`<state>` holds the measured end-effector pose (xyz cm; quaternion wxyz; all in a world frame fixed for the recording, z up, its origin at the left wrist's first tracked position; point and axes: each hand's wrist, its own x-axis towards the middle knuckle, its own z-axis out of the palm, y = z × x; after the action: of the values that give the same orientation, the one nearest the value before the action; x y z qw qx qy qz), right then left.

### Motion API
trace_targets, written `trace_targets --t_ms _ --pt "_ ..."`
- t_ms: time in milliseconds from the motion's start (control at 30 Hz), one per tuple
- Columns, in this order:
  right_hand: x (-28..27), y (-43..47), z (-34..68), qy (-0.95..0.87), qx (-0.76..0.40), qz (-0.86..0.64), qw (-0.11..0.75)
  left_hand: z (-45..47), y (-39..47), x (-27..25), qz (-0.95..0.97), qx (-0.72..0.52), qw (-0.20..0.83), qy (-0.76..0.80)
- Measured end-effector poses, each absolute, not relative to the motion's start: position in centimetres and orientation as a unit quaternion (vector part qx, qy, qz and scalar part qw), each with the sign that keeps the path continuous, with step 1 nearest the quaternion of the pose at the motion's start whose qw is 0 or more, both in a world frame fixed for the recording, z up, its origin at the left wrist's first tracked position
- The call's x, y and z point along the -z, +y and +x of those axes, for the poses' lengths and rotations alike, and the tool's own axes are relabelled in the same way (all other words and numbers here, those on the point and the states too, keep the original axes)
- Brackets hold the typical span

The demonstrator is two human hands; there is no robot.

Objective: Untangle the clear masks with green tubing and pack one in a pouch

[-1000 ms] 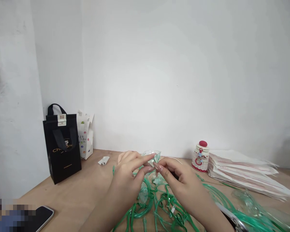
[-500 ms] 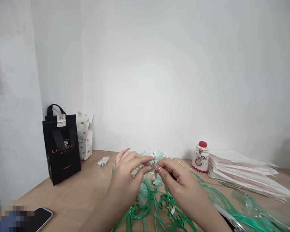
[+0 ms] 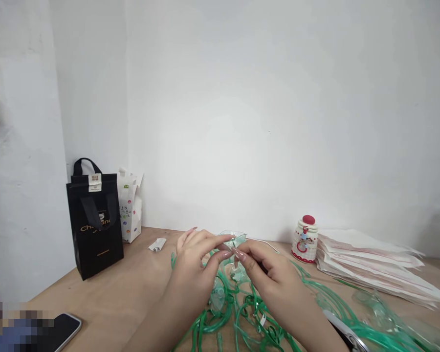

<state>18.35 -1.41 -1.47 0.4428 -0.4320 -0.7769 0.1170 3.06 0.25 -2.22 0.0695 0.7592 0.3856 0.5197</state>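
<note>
Over the table, my left hand (image 3: 194, 259) and my right hand (image 3: 269, 269) meet fingertip to fingertip at a clear, green-tinted oxygen mask (image 3: 231, 235). The thumb and index finger of my left hand pinch its near edge. My right thumb and forefinger close on the same edge, by a thin green strap or strip too small to make out fully. Much of the mask is hidden behind my fingers. Below my hands lie coiled green tubing (image 3: 225, 318), looped green straps (image 3: 271, 332) and a clear plastic piece (image 3: 217, 296).
A black bag (image 3: 97, 230) and a white printed bag (image 3: 131, 208) stand at the left. A phone (image 3: 64, 332) lies front left, near a crumpled wrapper (image 3: 156, 244). At the right are a red-lidded jar (image 3: 305, 240), stacked white packets (image 3: 374, 266) and more tubing (image 3: 377, 335).
The mask sits slightly lower behind my fingers, and less of it shows. Both hands stay almost in place, still pinching. The whole view has shifted slightly.
</note>
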Motion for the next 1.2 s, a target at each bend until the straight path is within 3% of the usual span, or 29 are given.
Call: trace_targets --t_ms 567,1200 --pt "1.70 -0.98 17.91 -0.766 -0.103 -0.423 0.473 2.69 0.11 1.87 0.763 -0.505 0.069 0.398" --pt "1.72 -1.27 18.06 -0.776 -0.070 -0.436 0.450 2.85 -0.23 2.44 0.780 -0.495 0.002 0.384"
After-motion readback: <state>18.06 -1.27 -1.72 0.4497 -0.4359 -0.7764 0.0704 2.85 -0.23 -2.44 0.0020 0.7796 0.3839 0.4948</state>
